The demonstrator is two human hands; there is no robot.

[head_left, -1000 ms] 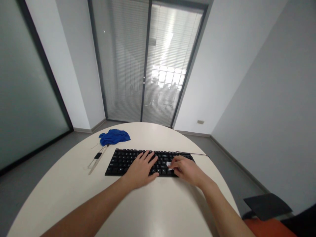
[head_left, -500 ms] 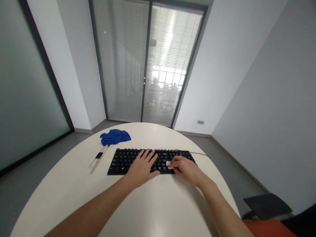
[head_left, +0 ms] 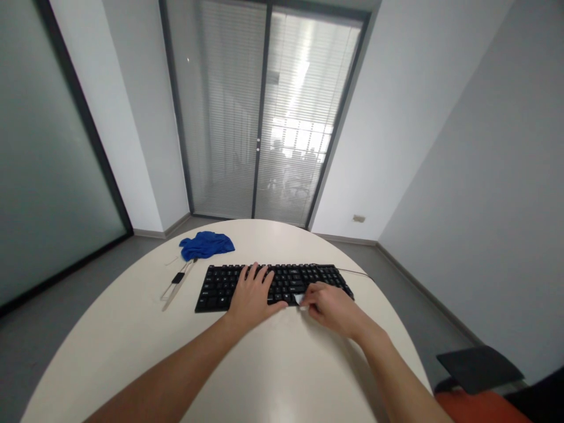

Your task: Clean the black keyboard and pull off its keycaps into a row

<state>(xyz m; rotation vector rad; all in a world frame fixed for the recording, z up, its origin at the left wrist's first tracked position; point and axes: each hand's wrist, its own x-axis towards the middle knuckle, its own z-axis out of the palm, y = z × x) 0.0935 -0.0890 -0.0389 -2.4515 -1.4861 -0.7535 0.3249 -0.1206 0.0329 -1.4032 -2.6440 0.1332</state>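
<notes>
We see a black keyboard (head_left: 215,286) lying on a pale round table (head_left: 251,376), in front of the person; left hand (head_left: 250,295) rests palm down over its middle, fingers fanned wide, gripping nothing, thumb along the near edge; right hand (head_left: 329,304) is at the keyboard's right part, fingers bunched narrow, pinching a small white piece (head_left: 299,299); we place that piece at the near edge, right of the left thumb; its material we cannot tell, and the fingers hide part of it.

Around them we note a crumpled blue cloth (head_left: 206,244) beyond the keyboard's left end; nearer, a thin wire tool with a black band (head_left: 178,278), just beside a slim pale stick (head_left: 175,292); a thin dark cable (head_left: 355,272) runs off the keyboard's far right side; we also log an orange-seated chair (head_left: 478,405) at lower right and glass panels with blinds (head_left: 229,117) behind the table.
</notes>
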